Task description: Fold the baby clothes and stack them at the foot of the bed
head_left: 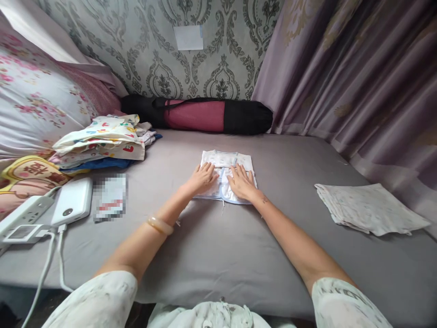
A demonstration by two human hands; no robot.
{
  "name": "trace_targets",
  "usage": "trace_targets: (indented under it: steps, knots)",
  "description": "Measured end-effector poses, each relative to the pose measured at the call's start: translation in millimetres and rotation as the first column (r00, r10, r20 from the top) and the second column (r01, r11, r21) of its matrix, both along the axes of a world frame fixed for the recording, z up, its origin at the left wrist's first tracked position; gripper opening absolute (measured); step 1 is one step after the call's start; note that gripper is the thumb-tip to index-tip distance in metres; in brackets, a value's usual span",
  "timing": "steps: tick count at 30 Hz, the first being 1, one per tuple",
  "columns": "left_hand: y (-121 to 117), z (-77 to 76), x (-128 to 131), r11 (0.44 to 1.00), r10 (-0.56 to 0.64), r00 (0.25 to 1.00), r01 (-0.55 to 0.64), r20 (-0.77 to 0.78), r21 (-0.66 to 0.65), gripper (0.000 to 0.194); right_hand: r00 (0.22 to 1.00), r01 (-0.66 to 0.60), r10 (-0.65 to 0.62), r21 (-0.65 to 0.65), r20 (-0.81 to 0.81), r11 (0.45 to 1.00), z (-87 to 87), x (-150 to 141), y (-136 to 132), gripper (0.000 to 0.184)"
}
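"What's nearest?"

"The person's pale patterned sleeves (99, 300), at the lower edge. To the left, white cables (60, 253) trail down over the front of the grey sheet (191, 273). A white power strip (23, 214) lies there, with a white device (74, 198) just beside it."

"And past those?"

"A pixelated packet (111, 198) next to the device. Well off to the right, a folded pale cloth (368, 207) lies by itself. The left wrist wears a bangle (160, 225)."

"Where are the hands?"

"In the middle, side by side, both palm down on a small white garment (218, 158) with blue edging. The left hand (205, 176) is flat with its fingers extended, on the garment's left part. The right hand (241, 183) is flat too, fingers a little spread, on its right part. Neither grips anything."

"How does the garment lie?"

"Flat on the sheet, its upper part showing beyond the fingers, a thin tie hanging from the near edge."

"Farther back?"

"On the left, a stack of folded clothes (102, 136). Behind, a long black and maroon bag (194, 115) lies along the patterned wall (164, 68), with a purple curtain (307, 68) to the right."
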State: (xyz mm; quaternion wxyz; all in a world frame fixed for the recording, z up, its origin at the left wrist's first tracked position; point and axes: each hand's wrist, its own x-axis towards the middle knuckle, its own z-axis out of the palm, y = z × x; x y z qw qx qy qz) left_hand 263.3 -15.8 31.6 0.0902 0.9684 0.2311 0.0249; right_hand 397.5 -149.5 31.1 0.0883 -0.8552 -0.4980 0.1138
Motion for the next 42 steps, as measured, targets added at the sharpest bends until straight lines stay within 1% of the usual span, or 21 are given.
trace_targets:
  steps: [3, 6, 8, 10, 13, 16, 18, 20, 23, 26, 29, 34, 36, 39, 41, 42]
  knots:
    - [-16.2, -10.4, -16.6, 0.998, -0.06, 0.997, 0.059, -0.046, -0.021, 0.058, 1.0, -0.02, 0.02, -0.033, 0.019, 0.999, -6.6, -17.1, -10.3, 0.064]
    - [-23.2, -21.2, -19.0, 0.999, -0.047, 0.996, 0.045, -0.073, -0.03, 0.064, 0.999, -0.002, 0.003, -0.017, 0.047, 1.0, -11.5, -24.8, -9.5, 0.063]
    - [-23.5, -25.1, -17.3, 0.999, -0.039, 0.996, 0.038, -0.078, -0.014, 0.066, 0.998, 0.004, -0.004, 0.003, 0.07, 1.0, -13.2, -25.3, -7.2, 0.062]
    - [-22.7, -25.2, -15.7, 0.999, -0.035, 0.996, 0.035, -0.084, -0.005, 0.067, 0.997, 0.008, -0.009, 0.011, 0.083, 1.0, -13.4, -24.1, -5.6, 0.061]
    - [-24.4, -19.5, -16.4, 1.0, -0.029, 0.995, 0.028, -0.096, -0.015, 0.068, 0.998, 0.01, -0.01, -0.009, 0.068, 1.0, -10.1, -23.6, -6.7, 0.061]
    - [-32.2, -12.2, -23.5, 1.0, -0.011, 0.996, 0.011, -0.091, 0.002, 0.067, 0.999, -0.007, 0.008, -0.019, 0.042, 1.0, -4.7, -29.9, -14.5, 0.062]
    - [-39.2, -10.2, -31.4, 0.999, -0.022, 0.997, 0.024, -0.069, 0.035, 0.067, 0.998, -0.045, 0.046, -0.009, 0.032, 0.999, -2.6, -38.0, -22.4, 0.062]
    - [-45.0, -11.7, -39.9, 0.998, -0.048, 0.997, 0.051, -0.065, 0.043, 0.067, 0.995, -0.092, 0.092, -0.005, 0.022, 0.996, -3.2, -46.9, -29.7, 0.061]
    - [-48.7, -17.2, -49.0, 0.998, -0.061, 0.993, 0.062, -0.097, 0.007, 0.067, 0.992, -0.125, 0.125, -0.014, 0.019, 0.992, -7.4, -55.6, -35.3, 0.06]
    - [-48.5, -20.4, -51.6, 0.998, -0.059, 0.991, 0.059, -0.123, -0.005, 0.067, 0.991, -0.127, 0.128, -0.022, 0.031, 0.992, -11.3, -57.4, -35.1, 0.06]
    - [-48.9, -18.9, -50.1, 0.998, -0.064, 0.988, 0.063, -0.142, -0.01, 0.068, 0.992, -0.115, 0.116, -0.034, 0.041, 0.993, -11.9, -57.3, -33.4, 0.059]
    - [-47.7, -16.0, -49.6, 0.997, -0.075, 0.986, 0.071, -0.147, -0.038, 0.066, 0.994, -0.11, 0.111, -0.049, 0.005, 0.993, -4.2, -57.3, -31.8, 0.059]
    - [-41.9, -15.2, -52.8, 0.992, -0.123, 0.987, 0.118, -0.108, -0.045, 0.065, 0.99, -0.134, 0.131, -0.05, -0.05, 0.99, 0.4, -53.6, -34.0, 0.06]
    - [-26.8, -12.2, -62.9, 0.965, -0.257, 0.966, 0.258, 0.022, -0.04, 0.055, 0.972, -0.202, 0.199, -0.012, -0.125, 0.979, 5.2, -41.1, -46.0, 0.061]
    - [-15.5, -8.9, -72.2, 0.943, -0.326, 0.94, 0.331, 0.103, -0.031, 0.042, 0.963, -0.245, 0.248, 0.034, -0.106, 0.969, 5.7, -29.7, -60.7, 0.058]
    - [-10.6, -7.2, -77.1, 0.938, -0.341, 0.931, 0.346, 0.128, -0.021, 0.037, 0.959, -0.269, 0.272, 0.058, -0.073, 0.962, 5.4, -23.9, -69.5, 0.053]
